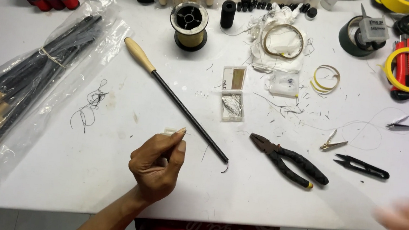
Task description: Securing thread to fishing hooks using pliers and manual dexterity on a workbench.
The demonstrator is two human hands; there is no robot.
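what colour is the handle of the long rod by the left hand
Light tan wood on the handle; the rod's shaft is black. Head view.

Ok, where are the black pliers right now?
The pliers lie on the white table, right of centre in the head view, between the thin black rod's hooked tip and the small black snips.

— Where's the left hand (157, 163)?
— Near the table's (108, 181) near edge, left of centre, with a small box (169, 131) just beyond its fingertips.
— And the rod (176, 100)?
— Right of that hand, lying slantwise: handle far-left, hooked tip near-right.
— What's right of the tip?
— The pliers (287, 160), then the thread snips (362, 166) further right. The right hand (403, 229) is at the near-right corner.
— Farther back?
— An open case (232, 93) lies beyond the rod's middle, a spool (189, 26) farther still.
— The left side?
— A bag of rods (26, 93) along the left edge, a thread tangle (90, 106) between it and the rod.
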